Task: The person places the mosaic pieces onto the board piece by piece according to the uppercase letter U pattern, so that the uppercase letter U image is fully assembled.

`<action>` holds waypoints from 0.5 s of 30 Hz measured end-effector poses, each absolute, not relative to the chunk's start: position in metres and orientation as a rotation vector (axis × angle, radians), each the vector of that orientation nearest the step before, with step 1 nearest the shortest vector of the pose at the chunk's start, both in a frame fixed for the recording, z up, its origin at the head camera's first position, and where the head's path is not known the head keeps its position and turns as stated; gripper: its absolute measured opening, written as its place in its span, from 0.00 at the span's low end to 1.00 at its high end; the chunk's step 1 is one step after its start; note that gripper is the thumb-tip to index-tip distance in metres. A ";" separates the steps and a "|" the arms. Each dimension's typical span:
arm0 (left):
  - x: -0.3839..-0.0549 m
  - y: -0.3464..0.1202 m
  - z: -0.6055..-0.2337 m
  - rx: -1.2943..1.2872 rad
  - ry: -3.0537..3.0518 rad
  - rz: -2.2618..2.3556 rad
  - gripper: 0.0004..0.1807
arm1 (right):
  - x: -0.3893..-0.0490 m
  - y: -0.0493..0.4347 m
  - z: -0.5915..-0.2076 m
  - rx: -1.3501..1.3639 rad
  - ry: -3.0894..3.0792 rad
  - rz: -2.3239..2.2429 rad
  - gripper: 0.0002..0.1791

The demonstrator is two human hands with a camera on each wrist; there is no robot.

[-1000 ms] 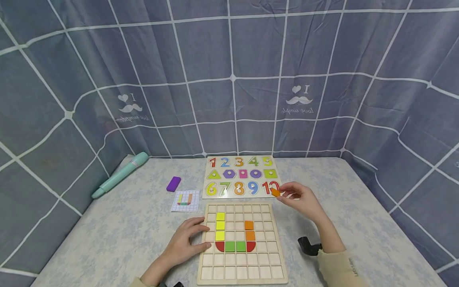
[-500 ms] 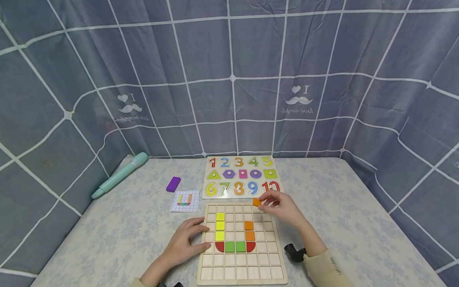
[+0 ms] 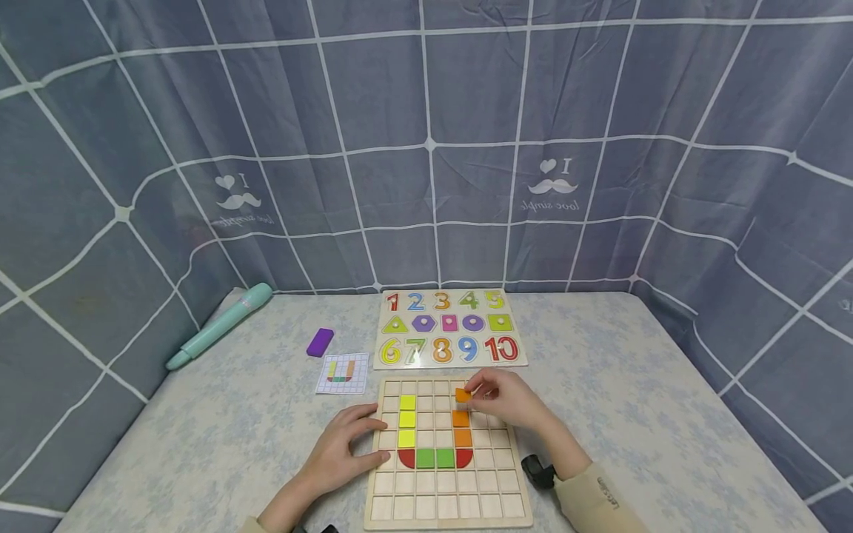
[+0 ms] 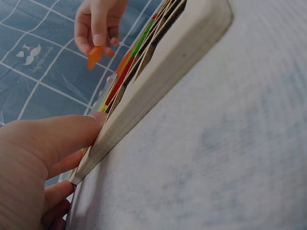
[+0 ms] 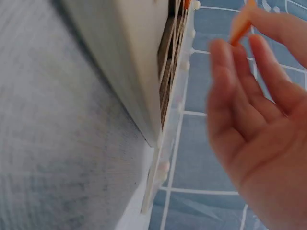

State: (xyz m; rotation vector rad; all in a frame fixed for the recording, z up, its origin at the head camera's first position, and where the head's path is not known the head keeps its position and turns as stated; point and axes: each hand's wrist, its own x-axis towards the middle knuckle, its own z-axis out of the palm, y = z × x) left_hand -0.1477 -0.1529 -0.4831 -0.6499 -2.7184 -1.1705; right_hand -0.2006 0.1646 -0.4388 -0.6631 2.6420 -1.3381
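My right hand (image 3: pixel 509 400) pinches an orange square tile (image 3: pixel 462 395) between thumb and fingertips, over the upper part of the wooden grid board (image 3: pixel 448 508). In the left wrist view that orange tile (image 4: pixel 94 57) hangs above the board's surface. On the board, yellow tiles (image 3: pixel 407 420) form a left column, green tiles (image 3: pixel 435 458) with red rounded corners (image 3: pixel 463 458) make the bottom, and two orange tiles (image 3: pixel 462 428) stand in the right column. My left hand (image 3: pixel 340 451) rests at the board's left edge, fingers spread, thumb on the rim (image 4: pixel 98 152).
Behind the grid board lies a number and shape puzzle board (image 3: pixel 449 329). To its left are a pattern card (image 3: pixel 343 373) showing a U shape and a purple block (image 3: pixel 320 342). A mint-green stick-like object (image 3: pixel 220 326) lies at the table's far left, by the curtain (image 3: pixel 373 185).
My right hand has carried the orange tile left and toward me, from beside the puzzle board to above the right column's orange tiles. My left hand has stayed at the board's edge.
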 end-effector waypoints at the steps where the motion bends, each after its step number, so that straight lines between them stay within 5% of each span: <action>1: -0.148 -0.153 -0.483 -0.651 -2.718 -1.169 0.20 | -0.200 0.164 -0.440 -0.667 2.636 -1.327 0.08; 15: -0.148 -0.153 -0.484 -0.649 -2.712 -1.160 0.20 | -0.206 0.161 -0.452 -0.727 2.691 -1.170 0.08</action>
